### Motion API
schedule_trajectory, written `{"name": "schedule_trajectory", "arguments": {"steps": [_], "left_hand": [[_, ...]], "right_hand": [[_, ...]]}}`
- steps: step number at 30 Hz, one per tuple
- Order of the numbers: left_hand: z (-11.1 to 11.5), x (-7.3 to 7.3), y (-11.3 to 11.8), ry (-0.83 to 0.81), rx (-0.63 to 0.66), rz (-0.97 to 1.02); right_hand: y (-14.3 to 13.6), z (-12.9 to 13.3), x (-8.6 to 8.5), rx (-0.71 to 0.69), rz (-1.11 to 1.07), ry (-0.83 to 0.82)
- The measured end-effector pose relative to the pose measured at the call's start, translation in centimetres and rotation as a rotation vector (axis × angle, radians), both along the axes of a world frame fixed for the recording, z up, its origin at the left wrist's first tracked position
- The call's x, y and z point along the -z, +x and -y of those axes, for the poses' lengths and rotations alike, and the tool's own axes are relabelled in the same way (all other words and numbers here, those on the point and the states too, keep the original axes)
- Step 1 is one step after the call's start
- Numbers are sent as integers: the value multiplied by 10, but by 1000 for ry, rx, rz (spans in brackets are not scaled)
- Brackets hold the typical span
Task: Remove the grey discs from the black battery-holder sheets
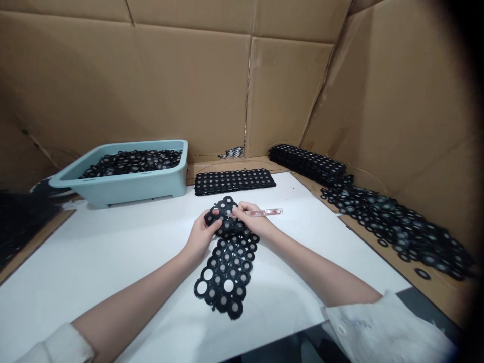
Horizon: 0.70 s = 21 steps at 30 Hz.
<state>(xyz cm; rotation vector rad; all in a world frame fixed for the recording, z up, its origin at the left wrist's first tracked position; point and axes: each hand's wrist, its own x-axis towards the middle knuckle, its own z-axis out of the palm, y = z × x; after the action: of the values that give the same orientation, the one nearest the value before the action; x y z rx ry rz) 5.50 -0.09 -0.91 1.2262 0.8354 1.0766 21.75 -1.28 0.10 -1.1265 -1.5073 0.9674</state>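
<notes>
A black sheet of joined rings (232, 262) lies lengthwise on the white table, its far end lifted and bent up. My left hand (207, 227) is closed on the left edge of that lifted end, thumb on top. In my right hand (245, 214) is a slim clear tool with red inside, like a pen or small knife (270, 212); its tip, hidden by the fingers, is at the sheet. Most ring centres look grey, while a few near the close end show white.
A light blue tub (143, 184) of loose black rings stands at the left. Another ring sheet (234, 181) lies flat behind my hands. Stacked sheets (306, 164) and a heap of loose rings (401, 227) line the right side. Cardboard walls (189, 85) enclose the white tabletop (147, 242).
</notes>
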Motion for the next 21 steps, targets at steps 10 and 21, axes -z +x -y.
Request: {"name": "schedule_trajectory", "arguments": {"steps": [10, 21], "left_hand": [[-4, 9, -1, 24, -122, -61], [7, -9, 3, 60, -181, -137]], "right_hand": [[-10, 9, -7, 105, 379, 106], [-19, 2, 2, 222, 462, 203]]}}
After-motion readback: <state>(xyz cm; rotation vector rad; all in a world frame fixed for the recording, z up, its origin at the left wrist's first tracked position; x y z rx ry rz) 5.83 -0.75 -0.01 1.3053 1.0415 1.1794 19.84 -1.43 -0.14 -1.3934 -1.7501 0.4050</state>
